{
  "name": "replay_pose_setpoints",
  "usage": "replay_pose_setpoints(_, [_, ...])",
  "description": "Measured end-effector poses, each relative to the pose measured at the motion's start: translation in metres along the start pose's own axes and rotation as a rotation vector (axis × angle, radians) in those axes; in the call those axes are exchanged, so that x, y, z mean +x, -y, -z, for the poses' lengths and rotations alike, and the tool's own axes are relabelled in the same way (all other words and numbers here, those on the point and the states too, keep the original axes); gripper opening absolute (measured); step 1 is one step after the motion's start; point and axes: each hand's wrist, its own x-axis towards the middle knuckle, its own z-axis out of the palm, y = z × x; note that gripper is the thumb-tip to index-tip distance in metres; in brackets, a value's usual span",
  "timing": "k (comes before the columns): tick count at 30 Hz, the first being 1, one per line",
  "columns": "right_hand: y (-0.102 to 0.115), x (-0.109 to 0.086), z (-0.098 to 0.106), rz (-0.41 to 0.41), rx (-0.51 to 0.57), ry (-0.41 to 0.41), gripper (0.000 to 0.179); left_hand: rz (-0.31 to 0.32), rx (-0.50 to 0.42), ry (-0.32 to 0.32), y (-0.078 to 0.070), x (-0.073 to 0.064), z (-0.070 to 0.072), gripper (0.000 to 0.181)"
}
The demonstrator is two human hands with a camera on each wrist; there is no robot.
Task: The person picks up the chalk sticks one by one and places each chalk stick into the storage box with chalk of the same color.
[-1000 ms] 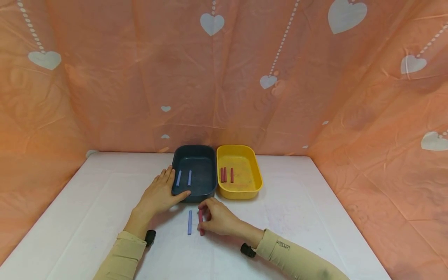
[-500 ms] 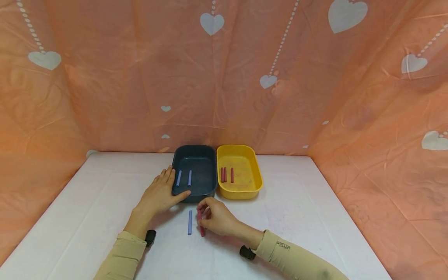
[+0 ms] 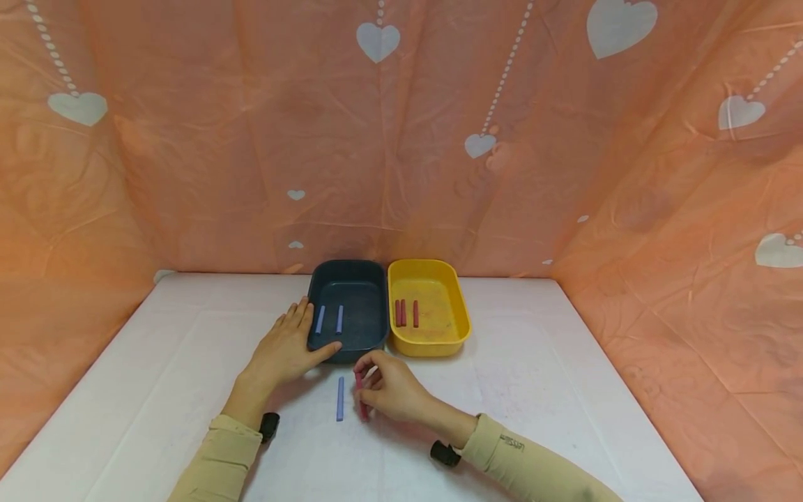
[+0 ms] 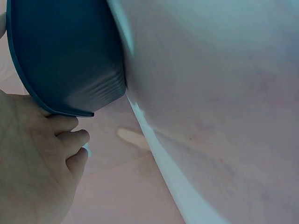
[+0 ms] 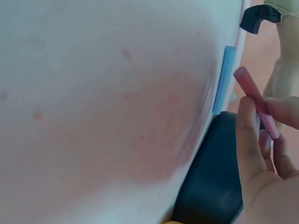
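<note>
My right hand [image 3: 396, 390] pinches a red chalk stick [image 5: 249, 85] between thumb and fingers. The right wrist view has the stick slanted, one end sticking out past the fingertips. Just left of it, a blue chalk stick [image 3: 340, 399] lies on the white table. My left hand [image 3: 284, 353] rests against a dark blue tray [image 3: 356, 347], fingers along its left side and thumb on the near rim. Two blue chalk sticks [image 3: 339, 319] lie inside that tray. Beside it, a yellow tray [image 3: 447, 338] holds 3 red chalk sticks [image 3: 415, 314].
Both trays stand side by side near the back of the white table [image 3: 533, 404]. An orange curtain [image 3: 433, 202] with white hearts rises behind the table and along both sides. Each wrist wears a black device [image 3: 445, 453].
The red chalk stick has tilted and risen slightly in my right hand. My left hand, the trays and the blue chalk stick on the table have stayed in place.
</note>
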Motion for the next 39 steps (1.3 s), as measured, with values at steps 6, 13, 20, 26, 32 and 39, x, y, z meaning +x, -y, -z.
replay_pose_setpoints(6, [0.004,0.000,0.007,0.005,0.034,-0.034,0.030,-0.004,-0.002,-0.005,0.000,0.000,0.000,0.111])
replay_pose_setpoints(13, [0.007,0.002,0.016,0.029,0.048,-0.122,0.032,0.000,0.002,0.001,0.001,0.000,0.000,0.110])
replay_pose_setpoints(20, [0.003,0.009,0.028,0.034,0.063,-0.213,0.033,0.004,-0.003,0.006,0.000,0.000,0.000,0.111])
replay_pose_setpoints(26, [-0.003,0.016,0.037,0.042,0.081,-0.297,0.033,0.012,-0.010,0.010,-0.001,0.000,0.002,0.111])
replay_pose_setpoints(32, [-0.010,0.024,0.043,0.026,0.075,-0.366,0.034,0.014,-0.016,0.019,0.000,-0.001,0.003,0.111])
replay_pose_setpoints(39, [-0.016,0.033,0.052,0.011,0.106,-0.445,0.035,-0.001,-0.021,0.009,0.000,-0.001,0.002,0.111])
